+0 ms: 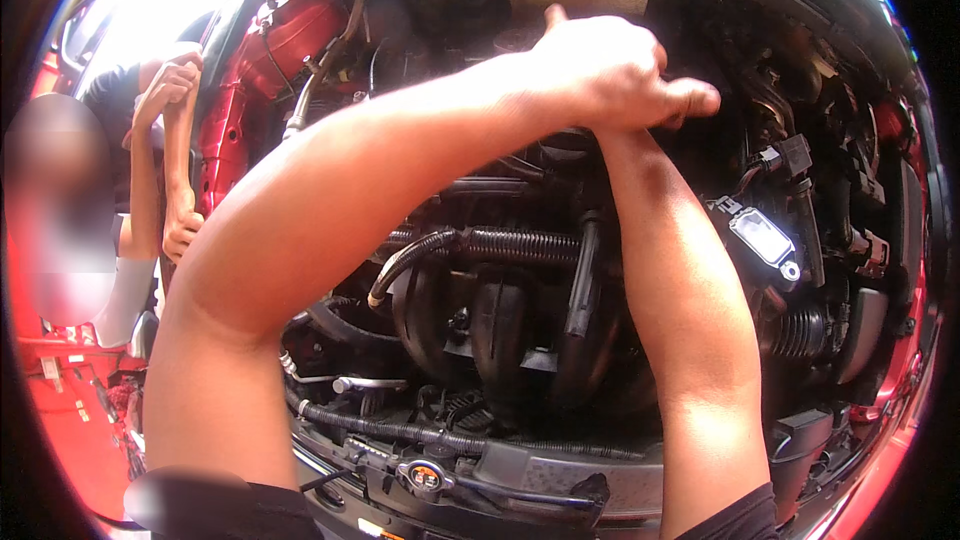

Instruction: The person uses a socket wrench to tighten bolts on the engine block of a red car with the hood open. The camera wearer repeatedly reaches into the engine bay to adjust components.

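Observation:
Over the far middle of a car's engine bay, my left hand point(607, 70) is closed, its fingers curled under. Whatever it grips, if anything, is out of sight beneath it. My right forearm point(690, 310) runs up from the lower right and ends under the left hand, which covers nearly all of my right hand. Both hands are above the rear of the engine. Nearer to me lie a black intake manifold point(498, 325) with curved runners and a corrugated black hose point(525, 245). A silver-white rectangular module point(765, 237) sits right of my right forearm.
At the left stands another person, whose hands point(180, 230) are by the red fender point(235, 130). A radiator cap point(425, 478) and a black front cover point(560, 470) lie near me. A ribbed intake duct point(800, 332) is at the right, below a wiring connector point(785, 155).

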Available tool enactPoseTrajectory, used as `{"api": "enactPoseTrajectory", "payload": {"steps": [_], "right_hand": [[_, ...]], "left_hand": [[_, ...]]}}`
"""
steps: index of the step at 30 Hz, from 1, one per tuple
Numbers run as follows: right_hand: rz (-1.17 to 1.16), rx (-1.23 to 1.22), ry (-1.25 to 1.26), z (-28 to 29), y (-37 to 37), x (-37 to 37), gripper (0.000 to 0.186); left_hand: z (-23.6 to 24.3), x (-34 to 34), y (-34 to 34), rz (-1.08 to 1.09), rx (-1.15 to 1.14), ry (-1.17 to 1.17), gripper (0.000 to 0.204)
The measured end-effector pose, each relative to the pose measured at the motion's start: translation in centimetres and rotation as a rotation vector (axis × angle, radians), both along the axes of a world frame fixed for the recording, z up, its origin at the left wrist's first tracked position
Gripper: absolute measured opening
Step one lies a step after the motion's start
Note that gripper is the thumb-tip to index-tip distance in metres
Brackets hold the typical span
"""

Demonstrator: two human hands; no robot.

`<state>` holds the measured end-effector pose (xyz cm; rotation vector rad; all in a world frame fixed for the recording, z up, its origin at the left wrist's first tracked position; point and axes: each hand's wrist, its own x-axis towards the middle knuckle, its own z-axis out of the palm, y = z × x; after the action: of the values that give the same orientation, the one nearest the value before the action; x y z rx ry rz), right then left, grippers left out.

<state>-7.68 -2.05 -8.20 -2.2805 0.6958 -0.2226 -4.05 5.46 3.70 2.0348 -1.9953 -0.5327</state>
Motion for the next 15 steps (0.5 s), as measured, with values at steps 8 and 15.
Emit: {"api": "enactPoseTrajectory", "payload": {"steps": [8, 15], "right_hand": [[-0.024, 0.119, 0.131, 0.8, 1.2, 3.0, 0.053], [-0.072, 0.109, -0.110, -1.4, 0.5, 2.7, 0.041]], "left_hand": [[1.2, 4.1, 11.0, 0.028, -0.157, -0.350, 0.056], [2.1, 11.0, 10.7, 0.318, 0.175, -1.004, 0.091]]}}
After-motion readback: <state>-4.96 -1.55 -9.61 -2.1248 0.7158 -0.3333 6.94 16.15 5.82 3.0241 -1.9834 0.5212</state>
